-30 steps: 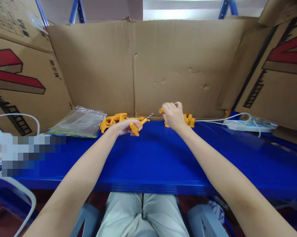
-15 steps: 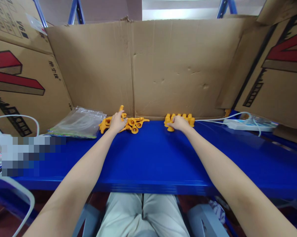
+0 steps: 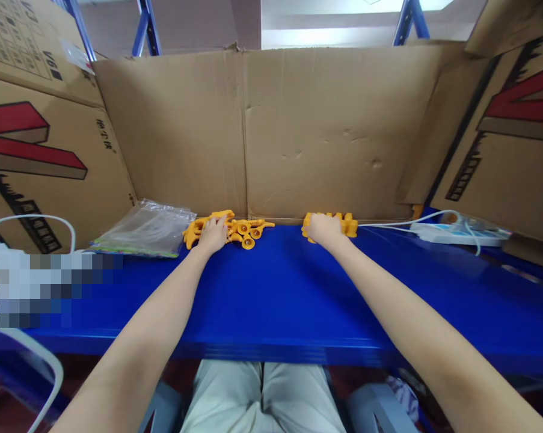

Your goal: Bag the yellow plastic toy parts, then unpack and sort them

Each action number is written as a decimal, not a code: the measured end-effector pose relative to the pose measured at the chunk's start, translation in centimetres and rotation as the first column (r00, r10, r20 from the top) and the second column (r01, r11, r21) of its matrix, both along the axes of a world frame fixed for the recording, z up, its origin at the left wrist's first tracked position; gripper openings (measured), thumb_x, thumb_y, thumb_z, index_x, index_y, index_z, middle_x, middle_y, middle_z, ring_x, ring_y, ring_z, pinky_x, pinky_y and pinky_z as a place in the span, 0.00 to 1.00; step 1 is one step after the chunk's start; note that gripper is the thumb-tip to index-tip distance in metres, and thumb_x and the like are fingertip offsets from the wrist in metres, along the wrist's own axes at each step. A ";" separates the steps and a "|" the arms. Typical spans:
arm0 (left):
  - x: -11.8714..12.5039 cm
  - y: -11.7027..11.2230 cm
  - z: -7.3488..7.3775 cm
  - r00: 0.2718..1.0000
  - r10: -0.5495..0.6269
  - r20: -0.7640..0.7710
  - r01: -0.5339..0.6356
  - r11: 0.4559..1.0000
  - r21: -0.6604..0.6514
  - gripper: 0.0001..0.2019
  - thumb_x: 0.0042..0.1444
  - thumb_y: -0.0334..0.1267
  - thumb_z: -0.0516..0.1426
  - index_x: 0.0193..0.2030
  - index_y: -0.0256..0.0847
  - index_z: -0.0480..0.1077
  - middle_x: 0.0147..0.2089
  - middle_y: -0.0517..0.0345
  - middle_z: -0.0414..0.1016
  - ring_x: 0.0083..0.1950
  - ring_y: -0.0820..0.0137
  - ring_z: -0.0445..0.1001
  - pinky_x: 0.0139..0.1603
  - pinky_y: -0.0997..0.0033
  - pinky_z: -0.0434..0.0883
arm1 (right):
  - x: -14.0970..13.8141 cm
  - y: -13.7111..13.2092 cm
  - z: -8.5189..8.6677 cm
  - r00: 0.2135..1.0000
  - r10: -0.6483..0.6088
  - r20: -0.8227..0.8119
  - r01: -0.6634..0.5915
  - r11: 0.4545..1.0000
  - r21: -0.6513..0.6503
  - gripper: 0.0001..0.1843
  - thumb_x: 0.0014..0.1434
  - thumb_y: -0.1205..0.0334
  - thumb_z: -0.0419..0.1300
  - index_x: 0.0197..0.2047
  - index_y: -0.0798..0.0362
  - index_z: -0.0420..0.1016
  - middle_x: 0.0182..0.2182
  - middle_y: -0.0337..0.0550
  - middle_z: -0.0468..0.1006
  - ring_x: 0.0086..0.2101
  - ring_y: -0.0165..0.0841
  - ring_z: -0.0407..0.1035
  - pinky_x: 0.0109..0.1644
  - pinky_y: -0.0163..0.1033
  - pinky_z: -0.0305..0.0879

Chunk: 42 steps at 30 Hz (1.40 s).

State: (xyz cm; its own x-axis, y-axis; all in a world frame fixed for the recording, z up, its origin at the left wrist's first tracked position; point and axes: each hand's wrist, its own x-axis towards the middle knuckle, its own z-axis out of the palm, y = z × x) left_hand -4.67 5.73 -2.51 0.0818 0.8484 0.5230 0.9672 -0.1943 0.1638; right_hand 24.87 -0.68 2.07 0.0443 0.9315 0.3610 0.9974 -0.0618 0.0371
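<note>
My left hand (image 3: 213, 234) rests on a loose pile of yellow plastic pieces (image 3: 248, 242), several with flared, trumpet-like ends. Its fingers are bent around a yellow plastic piece (image 3: 222, 214) at the top of the pile; the hand hides part of it. Farther right, my right hand (image 3: 324, 227) is closed over the left end of a tight row of upright yellow pieces (image 3: 350, 225). What those fingers grip is mostly covered, with just a yellow edge showing below the hand.
Clear plastic bags (image 3: 147, 228) lie left of the pile. A cardboard sheet (image 3: 307, 138) stands behind the blue table (image 3: 271, 300), with printed cartons (image 3: 36, 138) at both sides. White cables and a power strip (image 3: 460, 234) lie at the right.
The yellow piece at my left hand was upright and now lies lower, across the pile. My right hand has turned and closed over the row's left end; the flared piece there is now hidden.
</note>
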 end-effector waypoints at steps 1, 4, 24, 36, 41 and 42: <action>0.1 -0.1 0.0 1.000 -0.005 -0.014 0.005 1.000 0.025 0.24 0.62 0.36 0.45 0.64 0.37 0.60 0.58 0.40 0.65 0.62 0.56 0.63 0.61 0.55 0.61 | -1.0 -0.3 0.2 0.999 0.040 0.010 -0.040 0.999 0.005 0.17 0.61 0.60 0.54 0.49 0.61 0.71 0.44 0.62 0.77 0.48 0.47 0.71 0.51 0.49 0.60; 0.3 -0.2 -0.1 0.999 -0.046 -0.022 0.047 0.998 0.050 0.22 0.62 0.34 0.46 0.62 0.39 0.63 0.61 0.42 0.62 0.62 0.57 0.63 0.62 0.57 0.61 | -4.3 -0.6 -0.2 0.968 0.242 0.062 -0.243 0.970 0.005 0.20 0.62 0.59 0.53 0.54 0.60 0.67 0.50 0.58 0.74 0.48 0.45 0.71 0.50 0.47 0.62; 1.0 0.1 0.1 0.975 -0.182 0.125 0.202 0.965 -0.170 0.27 0.61 0.30 0.45 0.68 0.39 0.52 0.71 0.44 0.49 0.71 0.62 0.48 0.67 0.56 0.52 | -7.0 3.1 -2.1 0.936 0.319 -0.148 -0.336 0.936 -0.105 0.15 0.62 0.57 0.51 0.46 0.55 0.73 0.51 0.54 0.72 0.47 0.42 0.71 0.45 0.40 0.65; 2.1 -1.5 0.6 0.983 -0.167 0.078 0.175 0.977 -0.121 0.28 0.63 0.37 0.44 0.70 0.37 0.46 0.72 0.41 0.45 0.73 0.57 0.42 0.67 0.40 0.40 | -2.6 1.8 -3.0 0.989 0.098 -0.111 -0.119 0.974 -0.195 0.17 0.59 0.63 0.53 0.50 0.57 0.72 0.49 0.57 0.75 0.49 0.46 0.70 0.45 0.44 0.62; 3.5 -3.1 2.0 0.950 -0.312 -0.031 0.313 0.949 0.034 0.28 0.63 0.39 0.45 0.70 0.42 0.46 0.72 0.45 0.45 0.73 0.59 0.42 0.68 0.43 0.42 | -3.0 0.4 -1.6 0.985 0.170 0.037 -0.174 0.976 0.128 0.17 0.60 0.69 0.50 0.52 0.60 0.66 0.46 0.57 0.74 0.47 0.45 0.68 0.47 0.46 0.55; 4.0 -3.5 2.3 0.935 -0.349 -0.060 0.351 0.935 0.047 0.28 0.63 0.40 0.46 0.70 0.44 0.47 0.72 0.47 0.46 0.72 0.60 0.44 0.68 0.44 0.44 | -3.3 0.1 -1.3 0.975 0.209 0.075 -0.219 0.960 0.174 0.16 0.60 0.70 0.48 0.51 0.60 0.66 0.45 0.57 0.74 0.46 0.45 0.67 0.46 0.46 0.53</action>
State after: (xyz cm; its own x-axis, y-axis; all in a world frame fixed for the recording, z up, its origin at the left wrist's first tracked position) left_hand -0.67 2.23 -0.19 0.3956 0.7305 0.5568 0.8429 -0.5295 0.0958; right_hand 21.62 -0.62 0.75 -0.1738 0.8364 0.5198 0.9847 0.1422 0.1003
